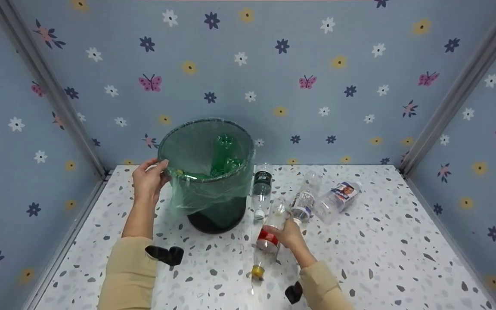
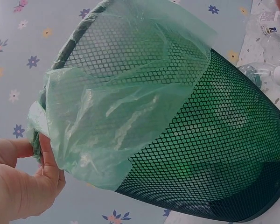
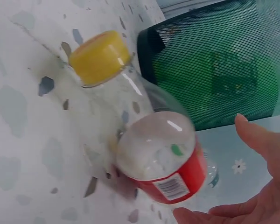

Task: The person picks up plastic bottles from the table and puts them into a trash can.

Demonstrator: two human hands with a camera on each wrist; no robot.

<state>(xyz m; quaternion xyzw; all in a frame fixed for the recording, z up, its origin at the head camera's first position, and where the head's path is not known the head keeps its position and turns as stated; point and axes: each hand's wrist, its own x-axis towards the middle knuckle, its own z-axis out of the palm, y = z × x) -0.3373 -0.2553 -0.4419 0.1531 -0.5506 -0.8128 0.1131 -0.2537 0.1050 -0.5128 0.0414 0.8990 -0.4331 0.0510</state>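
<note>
A dark mesh waste bin point(image 1: 217, 221) stands on the speckled table, lined with a thin green bag point(image 2: 93, 121) folded over its rim. My left hand point(image 1: 148, 181) pinches the bag and rim at the bin's left side. Green plastic bottles point(image 1: 223, 157) lie inside the bin. To its right, a clear plastic bottle point(image 1: 268, 240) with a red label and yellow cap point(image 3: 100, 58) lies on the table. My right hand point(image 1: 290, 234) is at this bottle. In the right wrist view, its thumb and fingers are spread apart, with a gap to the bottle.
Beyond my right hand lie a bottle with a dark green label point(image 1: 262, 178), another clear bottle point(image 1: 304, 201) and a wide bottle with a blue and white label point(image 1: 339, 198). Flower-patterned walls point(image 1: 274, 77) bound the table point(image 1: 385, 258) at the back and sides.
</note>
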